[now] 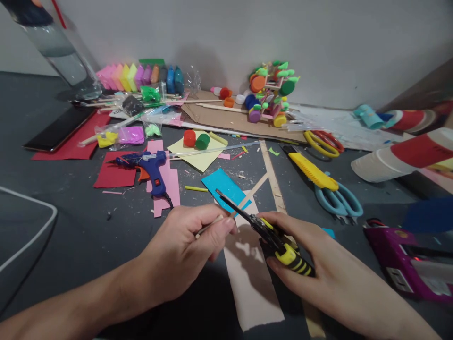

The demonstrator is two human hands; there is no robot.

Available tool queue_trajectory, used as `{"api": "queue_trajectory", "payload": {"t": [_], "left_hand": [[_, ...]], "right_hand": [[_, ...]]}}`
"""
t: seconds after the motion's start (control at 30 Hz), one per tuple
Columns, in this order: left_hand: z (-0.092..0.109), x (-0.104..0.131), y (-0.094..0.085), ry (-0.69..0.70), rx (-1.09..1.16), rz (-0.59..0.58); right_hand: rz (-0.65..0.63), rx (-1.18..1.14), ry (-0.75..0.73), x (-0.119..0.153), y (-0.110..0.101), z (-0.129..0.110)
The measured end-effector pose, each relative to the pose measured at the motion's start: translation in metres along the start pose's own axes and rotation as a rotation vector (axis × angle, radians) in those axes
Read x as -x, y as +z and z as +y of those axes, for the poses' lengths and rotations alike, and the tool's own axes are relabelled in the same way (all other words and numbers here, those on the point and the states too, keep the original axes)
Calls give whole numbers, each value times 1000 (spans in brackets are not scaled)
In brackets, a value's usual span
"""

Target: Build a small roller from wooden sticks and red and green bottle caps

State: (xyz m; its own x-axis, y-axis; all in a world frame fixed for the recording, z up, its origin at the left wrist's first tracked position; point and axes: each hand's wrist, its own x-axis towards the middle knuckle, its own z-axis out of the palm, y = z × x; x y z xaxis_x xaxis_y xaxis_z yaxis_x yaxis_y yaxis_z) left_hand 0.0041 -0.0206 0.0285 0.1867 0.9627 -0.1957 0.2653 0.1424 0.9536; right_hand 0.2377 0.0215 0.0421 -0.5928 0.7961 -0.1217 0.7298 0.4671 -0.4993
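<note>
My left hand (pixel 201 236) is closed, pinching a thin wooden stick (pixel 253 191) between thumb and fingers. The stick slants up to the right, and its far end shows near a longer wooden strip. In my right hand (pixel 304 250) is a pair of long-nose pliers (pixel 256 222) with yellow and black handles. Their dark jaws point up and left, passing over the stick close to my left fingertips; whether they touch it I cannot tell. Below both hands lies a pale strip of card (pixel 253 288). A blue paper piece (pixel 221 184) is just beyond my left hand.
A blue glue gun (pixel 141 165) rests on pink paper at left. On the right are a yellow utility knife (pixel 311 167), blue-handled scissors (pixel 338 200), paper cups (pixel 392 158) and a purple device (pixel 403 264). A colourful bottle-cap model (pixel 271 94) and a water bottle (pixel 63 56) stand behind.
</note>
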Motion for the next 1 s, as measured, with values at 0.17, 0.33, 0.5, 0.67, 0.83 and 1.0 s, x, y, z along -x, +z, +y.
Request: {"api": "queue_trajectory", "payload": {"t": [0.17, 0.33, 0.5, 0.67, 0.83, 1.0], "left_hand": [[1, 0, 1, -18, 51, -23], [-4, 0, 6, -47, 77, -12], [-7, -3, 7, -46, 42, 71], [-5, -2, 6, -39, 132, 49], [-4, -2, 7, -75, 253, -11], [-3, -5, 8, -81, 350, -43]], "right_hand": [[-22, 11, -33, 1, 0, 0], [-37, -11, -48, -2, 1, 1], [-9, 6, -24, -2, 3, 5], [-4, -20, -36, 0, 1, 5], [16, -18, -59, -1, 0, 6], [-1, -38, -75, -2, 1, 4]]}}
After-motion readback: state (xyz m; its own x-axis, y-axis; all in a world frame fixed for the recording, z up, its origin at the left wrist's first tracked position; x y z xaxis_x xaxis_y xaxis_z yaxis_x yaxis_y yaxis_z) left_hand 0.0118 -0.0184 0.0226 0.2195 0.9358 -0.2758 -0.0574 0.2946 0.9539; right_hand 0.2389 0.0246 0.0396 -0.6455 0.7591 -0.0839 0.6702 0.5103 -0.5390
